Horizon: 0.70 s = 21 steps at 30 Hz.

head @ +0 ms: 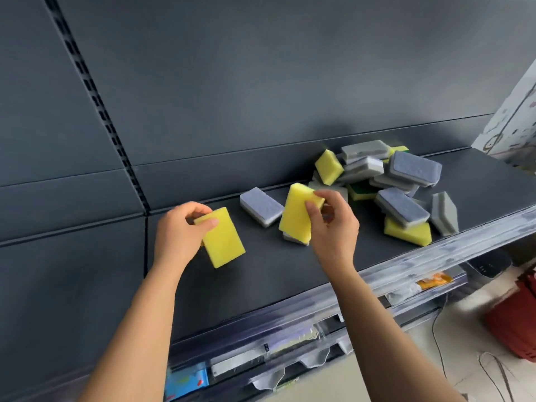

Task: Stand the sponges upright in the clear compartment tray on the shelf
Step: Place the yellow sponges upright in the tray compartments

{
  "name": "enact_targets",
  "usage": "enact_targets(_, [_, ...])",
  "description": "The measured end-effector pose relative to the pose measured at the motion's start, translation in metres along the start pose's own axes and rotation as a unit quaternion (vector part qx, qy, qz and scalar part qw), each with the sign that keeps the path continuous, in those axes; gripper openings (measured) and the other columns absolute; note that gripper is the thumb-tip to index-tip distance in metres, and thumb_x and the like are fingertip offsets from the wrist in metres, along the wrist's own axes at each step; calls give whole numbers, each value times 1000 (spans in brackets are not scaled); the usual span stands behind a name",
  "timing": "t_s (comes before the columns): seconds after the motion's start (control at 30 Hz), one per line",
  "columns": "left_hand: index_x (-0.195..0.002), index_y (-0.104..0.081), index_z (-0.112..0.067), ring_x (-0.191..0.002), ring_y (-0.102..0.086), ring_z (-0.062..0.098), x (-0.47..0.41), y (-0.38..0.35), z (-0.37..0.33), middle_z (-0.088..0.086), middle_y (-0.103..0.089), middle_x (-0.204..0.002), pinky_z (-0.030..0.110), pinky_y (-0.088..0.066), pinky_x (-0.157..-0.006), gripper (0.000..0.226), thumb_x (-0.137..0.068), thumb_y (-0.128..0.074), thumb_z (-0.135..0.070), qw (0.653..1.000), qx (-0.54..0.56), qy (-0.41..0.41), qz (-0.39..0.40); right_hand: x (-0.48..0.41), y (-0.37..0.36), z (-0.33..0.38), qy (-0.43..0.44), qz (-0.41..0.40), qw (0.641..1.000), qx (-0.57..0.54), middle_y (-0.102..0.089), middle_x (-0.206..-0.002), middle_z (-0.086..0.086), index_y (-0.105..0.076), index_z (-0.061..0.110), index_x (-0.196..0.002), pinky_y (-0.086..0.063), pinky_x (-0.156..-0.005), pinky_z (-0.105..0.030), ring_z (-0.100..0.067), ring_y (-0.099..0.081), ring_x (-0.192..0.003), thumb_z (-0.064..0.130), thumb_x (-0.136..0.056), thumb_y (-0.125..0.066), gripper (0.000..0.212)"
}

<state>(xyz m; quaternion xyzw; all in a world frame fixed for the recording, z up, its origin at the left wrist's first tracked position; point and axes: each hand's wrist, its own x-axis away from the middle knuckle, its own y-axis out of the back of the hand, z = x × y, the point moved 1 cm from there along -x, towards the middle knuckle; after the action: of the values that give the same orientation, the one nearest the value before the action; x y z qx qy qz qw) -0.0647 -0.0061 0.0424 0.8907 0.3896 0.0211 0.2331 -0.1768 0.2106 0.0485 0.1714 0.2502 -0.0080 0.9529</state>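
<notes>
Dark grey back panels (pixel 261 82) rise behind a dark shelf (pixel 261 280). At its right end lies a loose pile of sponges (pixel 400 184), grey and yellow pieces leaning on one another at all angles. The grip of the left hand (pixel 179 230) is closed on the short end of the left yellow sponge (pixel 223 242), thumb on the broad face. The piece hangs tilted over bare shelf, judged ready for setting on edge; whether its lower corner touches cannot be told. The right hand (pixel 333 227) pinches the top corner of the right yellow sponge (pixel 295 216), held near upright in front of a small grey sponge (pixel 293 238). A flat grey sponge (pixel 261 206) lies between the hands. No clear compartment tray can be made out on the shelf top; only a clear strip (pixel 406 265) along the front edge shows. No sponge stands in any tray yet. Goods on the lower level are blurred, and the pile's lower pieces are hidden.
</notes>
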Motion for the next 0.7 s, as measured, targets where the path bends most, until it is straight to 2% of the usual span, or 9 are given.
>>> enact_targets(0.07, [-76, -68, -29, -70, -62, 12, 19, 5, -5, -4, -67, -80, 22, -52, -49, 20, -78, -71, -9, 996, 86, 16, -2, 8, -3, 6, -9, 29, 998, -46, -57, -78, 13, -61, 30, -93, -39, -62, -7, -3, -53, -72, 23, -87, -64, 9])
enact_targets(0.2, [-78, -71, -37, -83, -64, 20, 59, 22, 0, -4, -70, -90, 38, -54, -72, 24, -80, -70, -12, 993, 106, 21, -37, 29, -13, 19, 1, 103, 989, -107, -57, -72, 12, -61, 33, -89, -41, -61, -9, -3, -53, -70, 21, -86, -65, 13])
enact_targets(0.3, [-80, -71, -39, -88, -64, 22, 84, 40, 12, -5, -70, -91, 41, -53, -76, 26, -83, -68, -14, 992, 108, 39, -51, 48, -28, 31, 1, 152, 979, -133, -52, -64, 12, -62, 28, -91, -39, -57, -9, -3, -49, -62, 21, -86, -65, 9])
enact_targets(0.57, [-78, -72, -35, -74, -61, 4, 136, 115, 41, -11, -70, -81, 18, -49, -58, 26, -82, -68, -9, 984, 96, 60, -135, 104, -81, 86, 27, 281, 942, -183, -60, -73, 9, -61, 30, -88, -42, -60, -11, -3, -53, -67, 21, -86, -65, 10])
enact_targets(0.7, [-74, -72, -32, -68, -60, -1, 159, 163, 61, -15, -70, -75, 12, -47, -57, 27, -79, -70, -5, 979, 93, 66, -171, 140, -115, 120, 53, 345, 917, -193, -63, -79, 4, -59, 35, -86, -46, -63, -19, -9, -55, -71, 23, -87, -65, 13])
